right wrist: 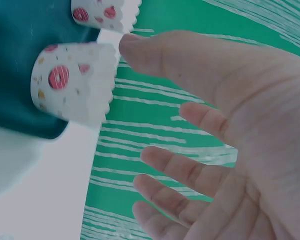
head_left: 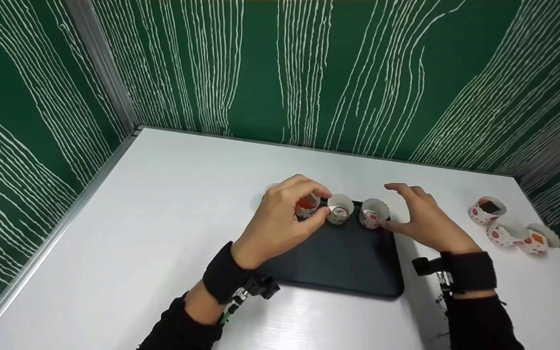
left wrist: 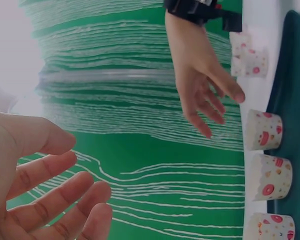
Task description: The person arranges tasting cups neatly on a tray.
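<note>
Paper baking cups with a red and pink print stand along the far edge of a black tray (head_left: 343, 262). In the head view the left cup (head_left: 307, 206) has something orange-red in it and is partly hidden. The middle cup (head_left: 340, 210) and the right cup (head_left: 373, 215) show printed bottoms. My left hand (head_left: 282, 216) hovers above the tray's left part, fingers bent and spread from the thumb, holding nothing. Beside the right cup is my right hand (head_left: 426, 221), thumb and fingers apart. The right wrist view shows a gap between its thumb and the near cup (right wrist: 72, 82).
On the table's right side stand a cup with a dark piece (head_left: 488, 210), a tilted cup (head_left: 505, 232) and a cup with an orange piece (head_left: 538, 239). Green walls (head_left: 260, 63) with white lines border the white table (head_left: 114, 233). A pale edge shows behind my left hand.
</note>
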A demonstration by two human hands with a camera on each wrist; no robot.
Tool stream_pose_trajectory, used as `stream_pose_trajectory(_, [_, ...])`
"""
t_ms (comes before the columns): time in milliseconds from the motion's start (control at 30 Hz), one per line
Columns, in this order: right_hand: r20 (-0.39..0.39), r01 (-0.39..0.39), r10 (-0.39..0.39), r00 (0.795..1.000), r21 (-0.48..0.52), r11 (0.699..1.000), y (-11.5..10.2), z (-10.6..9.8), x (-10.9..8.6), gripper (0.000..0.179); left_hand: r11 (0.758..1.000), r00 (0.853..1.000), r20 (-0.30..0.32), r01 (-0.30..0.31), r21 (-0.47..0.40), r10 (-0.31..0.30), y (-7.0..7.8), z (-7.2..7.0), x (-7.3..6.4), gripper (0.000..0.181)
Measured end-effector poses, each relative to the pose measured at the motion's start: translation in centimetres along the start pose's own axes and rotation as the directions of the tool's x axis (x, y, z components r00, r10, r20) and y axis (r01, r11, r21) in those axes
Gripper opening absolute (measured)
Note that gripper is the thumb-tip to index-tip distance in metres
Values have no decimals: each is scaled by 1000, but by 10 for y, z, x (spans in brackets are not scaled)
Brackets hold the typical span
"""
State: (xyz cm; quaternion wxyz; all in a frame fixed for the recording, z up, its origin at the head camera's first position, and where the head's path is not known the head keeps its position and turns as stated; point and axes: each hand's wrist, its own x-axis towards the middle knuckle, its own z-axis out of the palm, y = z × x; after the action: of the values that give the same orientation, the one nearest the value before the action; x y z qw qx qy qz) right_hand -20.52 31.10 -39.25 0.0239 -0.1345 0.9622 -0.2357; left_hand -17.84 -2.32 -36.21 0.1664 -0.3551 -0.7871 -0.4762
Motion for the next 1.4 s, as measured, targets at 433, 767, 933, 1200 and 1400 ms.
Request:
stream_pose_trajectory(433, [-74,-75,73,995,-18,997,35,-15,-43,85,1000,1000,7,6,-3,-6,-1,0,-1,15])
stream_pose_trajectory(767, [-74,-175,174,982,-14,984,70,-13,-57,87,1000,1000,19,0,29,0,-1,1,-1,15])
stream_pose_trajectory(933, [-30,-221,220,975,-10,975,87,-8,-57,93,1000,1000,18,2,24,-2,-2,2,-1,14])
stream_pose_trajectory(1200, [-3,-263,263,965,7,965,103,-1,-58,93,1000,1000,23,0,18,0,-2,1,-1,15])
stream_pose_trajectory(1400, [-10,-262,262,965,6,965,110,4,-57,89,1000,1000,26,-2,24,1,-3,1,-1,15])
